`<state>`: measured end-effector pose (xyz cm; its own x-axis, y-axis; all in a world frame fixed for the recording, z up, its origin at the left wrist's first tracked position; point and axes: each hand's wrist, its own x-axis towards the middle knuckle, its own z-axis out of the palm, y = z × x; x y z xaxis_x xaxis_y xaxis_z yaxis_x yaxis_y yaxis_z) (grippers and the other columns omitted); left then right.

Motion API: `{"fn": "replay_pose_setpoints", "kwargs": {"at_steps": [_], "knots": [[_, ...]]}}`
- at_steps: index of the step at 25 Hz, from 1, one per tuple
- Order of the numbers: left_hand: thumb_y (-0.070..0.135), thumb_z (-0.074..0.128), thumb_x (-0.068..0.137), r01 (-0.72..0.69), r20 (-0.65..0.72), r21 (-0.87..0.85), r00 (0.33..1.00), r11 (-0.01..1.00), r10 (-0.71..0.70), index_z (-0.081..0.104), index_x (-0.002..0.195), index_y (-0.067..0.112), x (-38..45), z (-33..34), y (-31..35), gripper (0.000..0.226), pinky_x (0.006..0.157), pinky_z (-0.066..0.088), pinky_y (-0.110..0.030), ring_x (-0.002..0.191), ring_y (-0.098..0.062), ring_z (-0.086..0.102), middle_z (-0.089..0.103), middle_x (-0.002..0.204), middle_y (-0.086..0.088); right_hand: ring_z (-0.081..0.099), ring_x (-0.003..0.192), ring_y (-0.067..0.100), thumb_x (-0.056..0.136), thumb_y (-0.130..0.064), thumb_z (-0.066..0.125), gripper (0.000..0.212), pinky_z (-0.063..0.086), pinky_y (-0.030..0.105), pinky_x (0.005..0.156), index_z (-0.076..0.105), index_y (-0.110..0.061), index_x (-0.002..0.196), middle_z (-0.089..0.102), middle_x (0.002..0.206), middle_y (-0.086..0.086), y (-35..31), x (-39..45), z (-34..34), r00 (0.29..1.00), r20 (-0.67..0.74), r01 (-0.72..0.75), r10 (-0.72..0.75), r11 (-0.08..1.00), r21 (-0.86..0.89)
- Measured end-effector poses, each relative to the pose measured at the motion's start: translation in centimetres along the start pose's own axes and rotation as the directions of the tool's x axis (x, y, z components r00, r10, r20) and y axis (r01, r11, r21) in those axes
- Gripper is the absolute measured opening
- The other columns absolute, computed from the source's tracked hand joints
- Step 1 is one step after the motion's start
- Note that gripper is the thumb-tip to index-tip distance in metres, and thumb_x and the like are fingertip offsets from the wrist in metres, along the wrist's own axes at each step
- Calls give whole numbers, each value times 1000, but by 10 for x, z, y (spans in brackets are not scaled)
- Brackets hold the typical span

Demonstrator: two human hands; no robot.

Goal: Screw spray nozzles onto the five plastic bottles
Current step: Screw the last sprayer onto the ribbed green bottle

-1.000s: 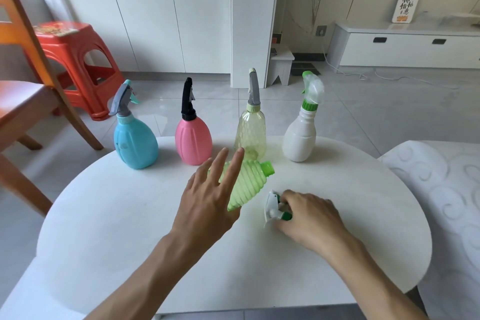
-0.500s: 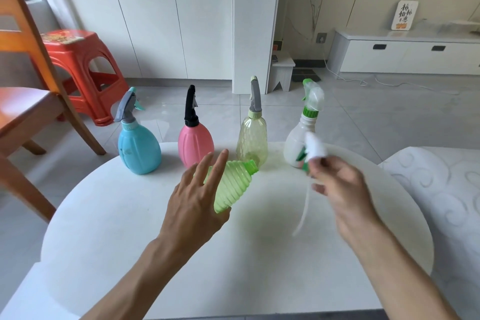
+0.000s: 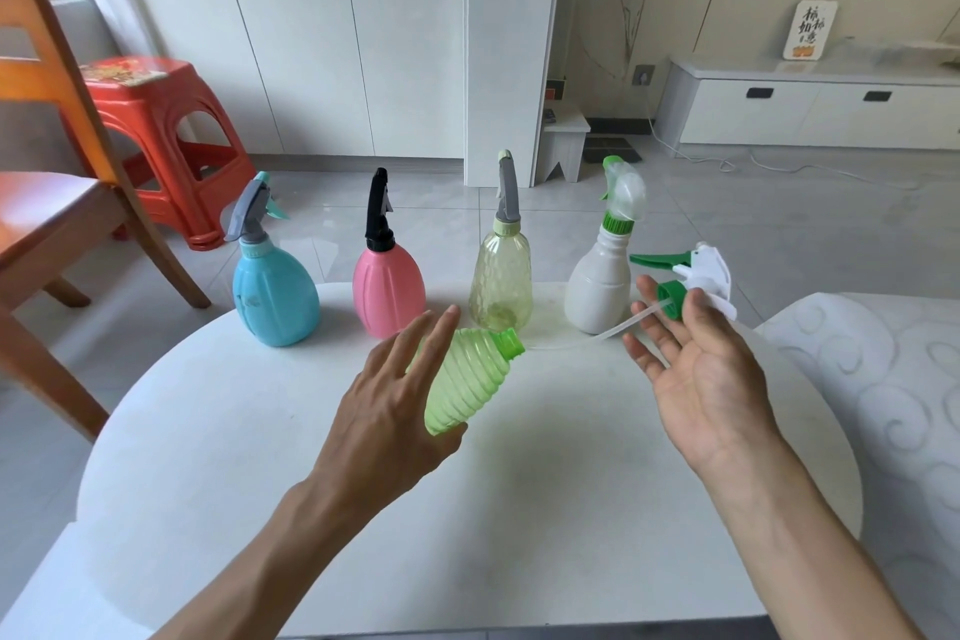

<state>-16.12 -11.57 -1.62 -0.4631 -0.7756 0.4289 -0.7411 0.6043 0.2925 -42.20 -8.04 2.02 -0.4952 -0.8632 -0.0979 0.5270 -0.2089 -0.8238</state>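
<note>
My left hand point(image 3: 384, 411) holds a light green ribbed bottle point(image 3: 467, 379) tilted above the white round table point(image 3: 519, 509), its open green neck pointing up and right. My right hand point(image 3: 701, 379), palm up, pinches a white spray nozzle point(image 3: 704, 270) with a green trigger and collar; its thin dip tube slants down toward the bottle's neck. At the table's far edge stand a blue bottle point(image 3: 275, 296), a pink bottle point(image 3: 387, 291), a clear yellowish bottle point(image 3: 501, 281) and a white bottle point(image 3: 597, 291), each with a nozzle on top.
A wooden chair point(image 3: 47, 203) and a red plastic stool point(image 3: 156, 130) stand to the left of the table. A white patterned cushion point(image 3: 883, 369) adjoins the table on the right. Cabinets line the far wall.
My left hand took the lying green bottle and lifted it tilted. My right hand picked the nozzle off the table, raised it to the right and turned palm up, tube toward the bottle.
</note>
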Motion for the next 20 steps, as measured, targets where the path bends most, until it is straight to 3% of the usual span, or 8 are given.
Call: {"fn": "replay_pose_setpoints", "kwargs": {"at_steps": [4, 10, 17, 20], "knots": [[33, 90, 62, -45, 25, -32, 999, 998, 46, 26, 155, 19, 0, 2, 5, 114, 96, 49, -41, 129, -32, 48, 44, 149, -10, 64, 109, 19, 103, -28, 47, 18, 49, 37, 87, 63, -26, 111, 75, 118, 0, 16, -9, 7, 997, 78, 1, 4, 998, -65], [37, 88, 62, -50, -5, -102, 999, 994, 50, 23, 155, 23, 1, 1, 11, 114, 96, 44, -30, 130, -24, 47, 42, 151, -1, 68, 112, 20, 95, -30, 53, 41, 52, 38, 86, 57, -16, 133, 72, 124, 3, 47, -27, 21, 960, 278, 26, 33, 978, -207], [33, 89, 60, -42, -13, -155, 999, 987, 41, 28, 154, 21, 0, -3, 12, 113, 98, 36, -22, 127, -20, 49, 44, 149, 2, 64, 120, 22, 97, -33, 56, 32, 49, 38, 88, 65, -24, 126, 70, 128, 3, 54, -28, 23, 906, 416, 38, 84, 960, -277], [34, 89, 58, -18, 10, -230, 1000, 973, 21, 28, 154, 25, -1, -5, 11, 114, 96, 31, -9, 122, -10, 49, 43, 146, 14, 60, 125, 26, 94, -32, 58, 41, 51, 39, 90, 60, -16, 132, 66, 134, 7, 48, -23, 20, 870, 476, 7, 125, 964, -267]]}}
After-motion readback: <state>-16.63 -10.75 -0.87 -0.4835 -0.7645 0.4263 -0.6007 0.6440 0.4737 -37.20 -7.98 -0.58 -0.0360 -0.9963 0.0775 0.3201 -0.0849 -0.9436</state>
